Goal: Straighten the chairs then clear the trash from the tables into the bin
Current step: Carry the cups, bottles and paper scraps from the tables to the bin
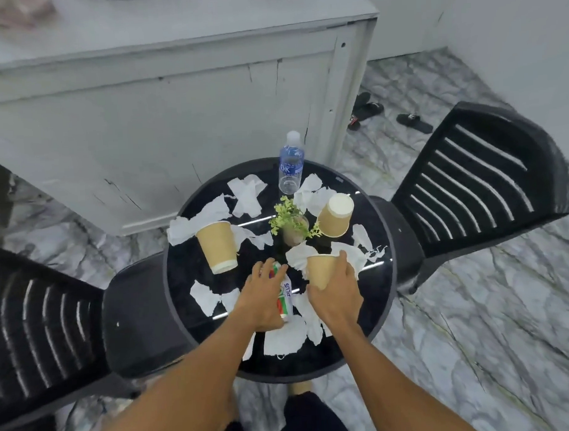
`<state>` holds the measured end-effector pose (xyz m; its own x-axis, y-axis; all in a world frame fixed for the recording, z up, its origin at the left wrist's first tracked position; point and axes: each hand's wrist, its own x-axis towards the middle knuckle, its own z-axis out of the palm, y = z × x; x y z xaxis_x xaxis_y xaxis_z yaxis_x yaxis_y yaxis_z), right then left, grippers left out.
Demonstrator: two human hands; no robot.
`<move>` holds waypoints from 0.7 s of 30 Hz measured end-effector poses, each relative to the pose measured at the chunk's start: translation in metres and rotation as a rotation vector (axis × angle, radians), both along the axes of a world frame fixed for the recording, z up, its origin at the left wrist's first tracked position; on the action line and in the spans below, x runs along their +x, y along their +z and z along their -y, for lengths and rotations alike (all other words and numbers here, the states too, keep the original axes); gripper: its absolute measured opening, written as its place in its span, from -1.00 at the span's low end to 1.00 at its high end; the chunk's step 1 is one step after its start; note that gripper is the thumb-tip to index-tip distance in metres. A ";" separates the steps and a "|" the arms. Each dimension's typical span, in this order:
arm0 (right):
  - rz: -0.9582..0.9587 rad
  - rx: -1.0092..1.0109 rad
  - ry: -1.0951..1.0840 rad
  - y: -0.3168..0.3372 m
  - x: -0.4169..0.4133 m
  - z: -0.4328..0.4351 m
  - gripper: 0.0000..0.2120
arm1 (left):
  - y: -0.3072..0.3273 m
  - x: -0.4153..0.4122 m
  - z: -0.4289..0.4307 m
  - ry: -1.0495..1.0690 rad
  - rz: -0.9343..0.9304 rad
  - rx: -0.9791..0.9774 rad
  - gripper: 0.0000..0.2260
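Single head view, steeply downward, close above round table [381, 295], facing counter [176, 106].

Even, cool indoor light, moderately bright; no single source visible. Soft, weak shadows. Glossy black tabletop [372, 276] carries thin white streaks of overhead-light reflection. Chair slats [475, 176] catch pale glints. Strong wide-angle bending toward the edges; cabinet [144, 123] lines bow. Slight motion blur throughout, worst at corners; upper left smeared.

A small café corner (marble floor [474, 321]): round table [381, 295], plastic chairs [488, 182].
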<state>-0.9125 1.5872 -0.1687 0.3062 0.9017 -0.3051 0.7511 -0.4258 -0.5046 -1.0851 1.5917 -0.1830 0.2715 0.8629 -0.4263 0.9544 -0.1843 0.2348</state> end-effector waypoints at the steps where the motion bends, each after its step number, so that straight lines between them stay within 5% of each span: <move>1: 0.002 0.013 0.011 0.003 -0.001 0.000 -0.03 | 0.002 0.000 0.000 0.012 0.015 0.013 0.06; 11: 0.041 0.208 0.204 0.062 -0.052 0.021 0.00 | 0.066 -0.063 0.026 0.162 0.166 0.222 -0.01; 21: -0.101 0.415 0.509 0.131 -0.259 0.082 -0.06 | 0.130 -0.259 0.161 0.506 0.143 0.455 0.07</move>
